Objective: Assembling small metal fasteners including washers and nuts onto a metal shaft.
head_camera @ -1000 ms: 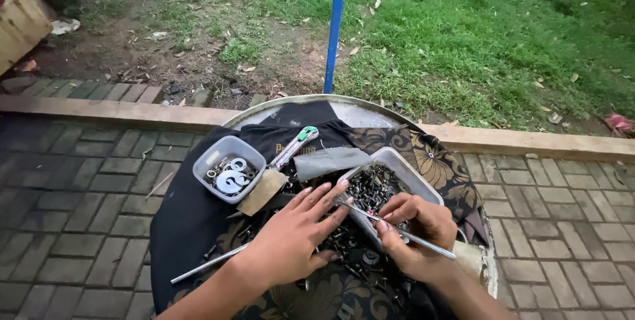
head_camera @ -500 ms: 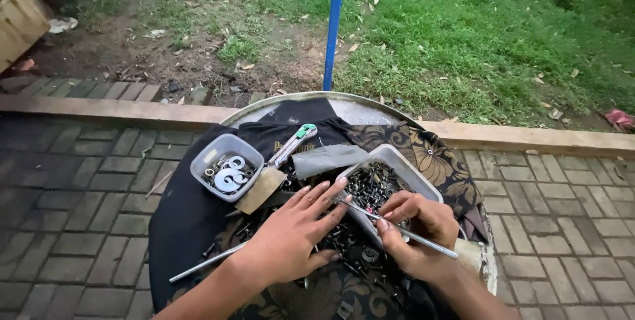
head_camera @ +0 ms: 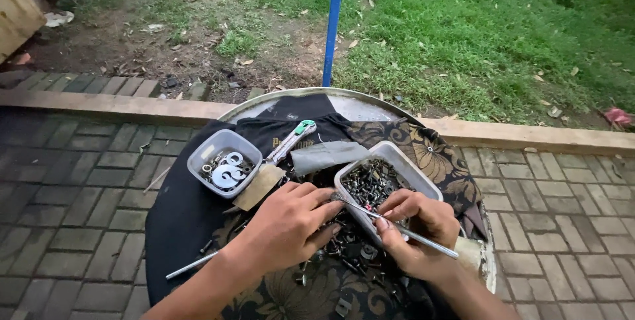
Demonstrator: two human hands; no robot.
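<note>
Round tabletop (head_camera: 370, 100) draped in dark cloth. Small tub of washers (head_camera: 224, 162) at 10 o'clock; utility knife (head_camera: 292, 140) at 11; grey rag just right of knife. Screw-filled tray (head_camera: 385, 181) at centre-right, loose hardware heaped at 6. Left hand (head_camera: 291, 224), fingers spread, rests on heap. Right hand (head_camera: 415, 231) pinches thin metal rod (head_camera: 397, 229), rod crossing tray's near edge.

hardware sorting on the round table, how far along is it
Partly done. The small tub already holds washers, and the long tray is heaped with dark screws and bolts. In hand: the right hand holds a thin metal rod while the left hand picks at the loose pile. Left: plenty of loose pieces remain scattered on the cloth.
</note>
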